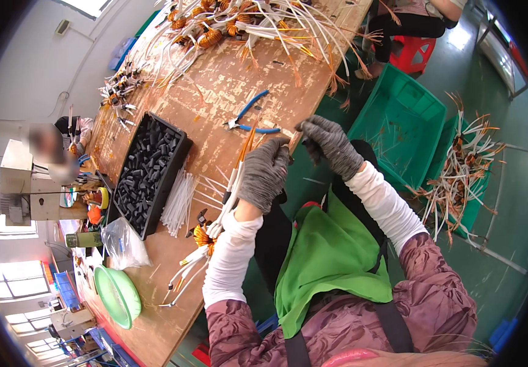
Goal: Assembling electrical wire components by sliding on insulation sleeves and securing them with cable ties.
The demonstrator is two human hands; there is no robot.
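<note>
My left hand (266,173), in a grey knitted glove, is closed around the white wires (234,185) of a coil near the table's edge. Bare copper ends stick up past its fingers. Below, beside my left sleeve, lies the orange copper-wound coil (203,236) with more white leads trailing from it. My right hand (331,145), gloved alike, is held just off the edge with its fingers pinched together; what they hold, if anything, I cannot make out. Blue-handled pliers (249,116) lie spread on the wood just beyond my hands.
A black tray (148,177) of short black sleeves sits left, beside white cable ties (179,205). A heap of wired coils (215,30) covers the far table (215,85). Green crates (392,122) stand on the right, one piled with coils (459,165). Other people sit nearby.
</note>
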